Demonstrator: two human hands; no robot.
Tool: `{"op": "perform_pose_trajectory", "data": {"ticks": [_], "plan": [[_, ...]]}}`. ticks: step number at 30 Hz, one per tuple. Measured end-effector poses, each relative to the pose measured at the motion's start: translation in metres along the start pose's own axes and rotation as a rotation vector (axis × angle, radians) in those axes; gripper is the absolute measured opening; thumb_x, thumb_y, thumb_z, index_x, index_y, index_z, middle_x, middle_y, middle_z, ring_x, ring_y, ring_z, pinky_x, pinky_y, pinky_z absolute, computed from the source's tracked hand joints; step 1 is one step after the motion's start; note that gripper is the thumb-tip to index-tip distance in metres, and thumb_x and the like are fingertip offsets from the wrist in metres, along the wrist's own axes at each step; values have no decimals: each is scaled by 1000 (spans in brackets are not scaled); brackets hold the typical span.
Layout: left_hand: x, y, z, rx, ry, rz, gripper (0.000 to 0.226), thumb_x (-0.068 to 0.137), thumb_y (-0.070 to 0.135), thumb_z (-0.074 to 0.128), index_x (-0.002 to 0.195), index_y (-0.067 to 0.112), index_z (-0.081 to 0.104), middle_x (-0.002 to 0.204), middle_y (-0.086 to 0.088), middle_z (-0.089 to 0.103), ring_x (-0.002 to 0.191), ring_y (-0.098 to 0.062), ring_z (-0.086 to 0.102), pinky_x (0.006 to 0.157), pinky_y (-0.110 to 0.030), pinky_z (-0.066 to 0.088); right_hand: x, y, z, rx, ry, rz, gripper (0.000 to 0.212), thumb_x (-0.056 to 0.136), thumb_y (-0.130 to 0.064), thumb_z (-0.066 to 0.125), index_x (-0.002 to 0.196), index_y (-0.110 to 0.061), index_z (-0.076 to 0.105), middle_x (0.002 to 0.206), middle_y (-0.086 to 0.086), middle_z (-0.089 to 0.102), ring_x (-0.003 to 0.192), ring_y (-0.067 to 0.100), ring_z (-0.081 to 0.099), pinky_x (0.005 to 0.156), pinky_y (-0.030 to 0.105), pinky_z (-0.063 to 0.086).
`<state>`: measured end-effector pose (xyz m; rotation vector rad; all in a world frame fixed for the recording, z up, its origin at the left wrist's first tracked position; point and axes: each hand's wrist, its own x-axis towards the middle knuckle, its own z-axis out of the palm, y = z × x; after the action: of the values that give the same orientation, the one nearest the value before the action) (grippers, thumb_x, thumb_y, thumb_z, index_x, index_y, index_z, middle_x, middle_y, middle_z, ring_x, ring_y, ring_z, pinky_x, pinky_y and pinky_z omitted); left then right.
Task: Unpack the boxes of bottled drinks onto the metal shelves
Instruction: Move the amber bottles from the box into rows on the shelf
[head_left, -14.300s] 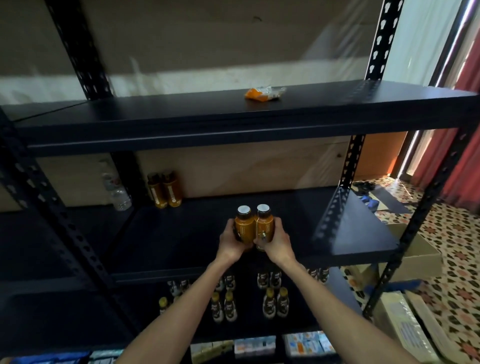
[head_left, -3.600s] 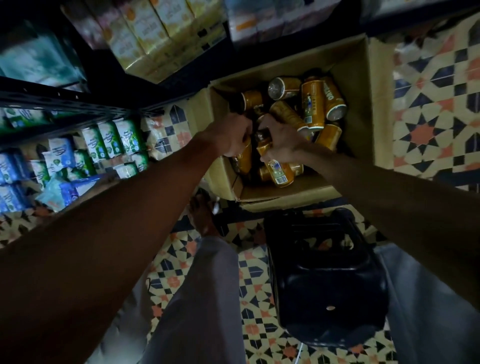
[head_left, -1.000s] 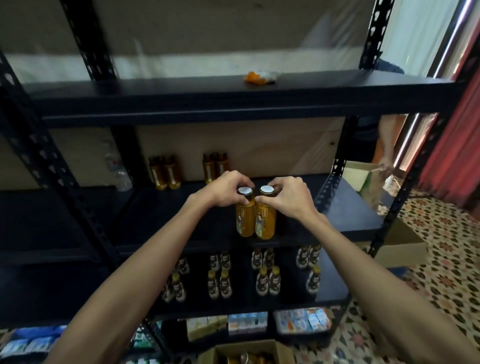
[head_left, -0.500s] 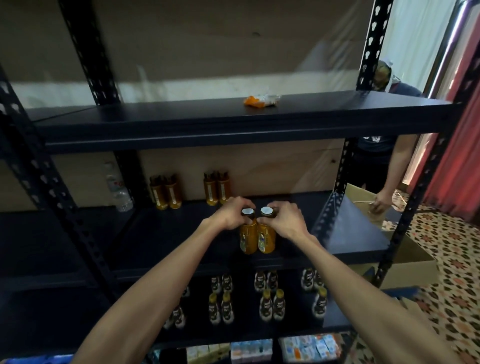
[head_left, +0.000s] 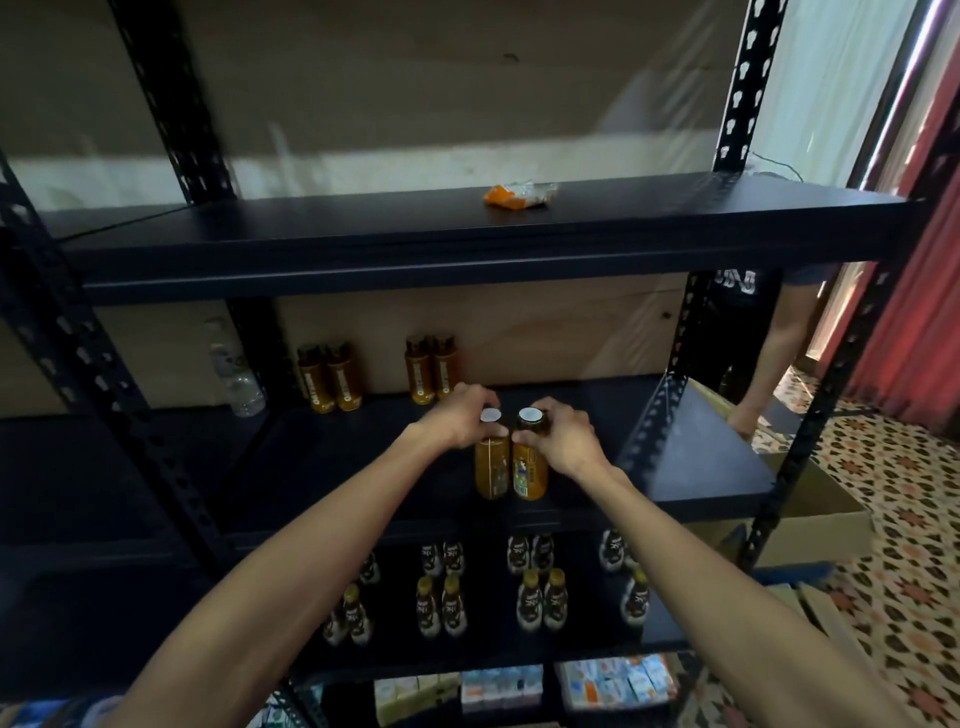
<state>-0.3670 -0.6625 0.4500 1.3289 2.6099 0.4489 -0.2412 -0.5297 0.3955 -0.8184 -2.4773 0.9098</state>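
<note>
Our left hand (head_left: 460, 418) gripped the neck of the left amber bottle (head_left: 492, 470), fingers curled round it just below its white cap. Our right hand (head_left: 563, 439) held the right amber bottle (head_left: 530, 477) in the same way. The two bottles stood upright and touching each other, low over the front part of the middle shelf (head_left: 363, 457); we could not tell whether their bases rested on it.

That shelf was a dark metal board. At twelve o'clock from the hands, against the wooden back wall, stood one pair of amber bottles (head_left: 431, 369). A second pair (head_left: 328, 376) stood at ten o'clock, and a clear water bottle (head_left: 236, 374) further left. Bare board lay between the held bottles and the back row, and more to the right, up to the perforated post (head_left: 810, 431).

The top shelf (head_left: 415, 244) bore only an orange packet (head_left: 519, 195) at twelve o'clock. At six o'clock the lower shelf (head_left: 660, 634) carried dark bottles with yellow caps (head_left: 535, 597), set in pairs, and below them lay small cartons (head_left: 613, 680).

At three o'clock, beyond the post, an open cardboard box (head_left: 810, 525) sat on the patterned tile floor (head_left: 909, 499); its contents were hidden. At two o'clock another person (head_left: 763, 343) stood beside a red curtain (head_left: 914, 312).
</note>
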Motion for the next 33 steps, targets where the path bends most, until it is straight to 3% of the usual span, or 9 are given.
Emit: {"op": "perform_pose_trajectory", "data": {"ticks": [4, 7, 10, 13, 18, 21, 24, 28, 33], "plan": [[-2, 5, -8, 59, -48, 76, 63, 88, 26, 73, 145, 28, 45, 150, -5, 40, 135, -25, 43, 106, -40, 44, -1, 1, 0, 24, -1, 4, 48, 78, -48, 82, 117, -31, 62, 111, 2, 71, 105, 25, 67, 86, 38, 56], [0, 6, -13, 111, -111, 102, 51, 91, 6, 65, 137, 26, 55, 150, -5, 44, 136, -23, 45, 109, -38, 43, 0, 1, -1, 38, -11, 17, 47, 78, -48, 82, 116, -32, 62, 111, 1, 71, 104, 24, 67, 86, 37, 56], [0, 9, -10, 81, -49, 23, 47, 91, 27, 70, 136, 21, 57, 145, -9, 47, 126, -26, 53, 101, -38, 48, 0, 1, 0, 43, -7, 18, 46, 76, -50, 83, 113, -33, 62, 108, -1, 71, 102, 23, 67, 86, 40, 57], [0, 9, -8, 58, -8, -19, 63, 87, 43, 72, 142, 21, 50, 145, -11, 45, 126, -28, 52, 96, -38, 50, 1, 3, 1, 39, -11, 13, 49, 76, -50, 83, 116, -33, 62, 108, 0, 71, 102, 23, 68, 86, 41, 58], [1, 5, -10, 77, -111, 72, 53, 91, 15, 69, 140, 28, 52, 152, -6, 41, 135, -24, 45, 106, -38, 45, 2, 3, 1, 45, -14, 19, 47, 77, -47, 83, 117, -32, 62, 111, 0, 71, 103, 22, 67, 89, 42, 57], [0, 8, -8, 44, -27, 8, 51, 90, 31, 71, 137, 20, 55, 146, -10, 45, 127, -26, 52, 100, -37, 49, 3, 4, 2, 54, -12, 17, 50, 76, -49, 83, 118, -33, 62, 112, 0, 70, 105, 23, 67, 91, 43, 56], [2, 5, -5, 35, -26, -8, 71, 85, 43, 74, 146, 22, 45, 149, -10, 44, 132, -28, 48, 101, -38, 47, 4, 5, 3, 52, -7, -2, 50, 74, -50, 83, 117, -34, 62, 111, -1, 71, 104, 22, 67, 91, 41, 55], [5, 5, -3, 54, -67, -6, 61, 85, 25, 76, 141, 24, 51, 147, -9, 45, 128, -27, 52, 102, -39, 49, 6, 5, 2, 53, -13, 12, 47, 76, -47, 84, 116, -33, 62, 111, -1, 71, 104, 22, 67, 90, 39, 55], [3, 8, 2, 7, 13, -68, 51, 84, 29, 78, 130, 17, 59, 133, -8, 52, 114, -26, 59, 91, -35, 52, 8, 6, 2, 43, -24, 7, 50, 77, -46, 83, 120, -31, 62, 115, 2, 71, 108, 25, 66, 93, 42, 54]]}}
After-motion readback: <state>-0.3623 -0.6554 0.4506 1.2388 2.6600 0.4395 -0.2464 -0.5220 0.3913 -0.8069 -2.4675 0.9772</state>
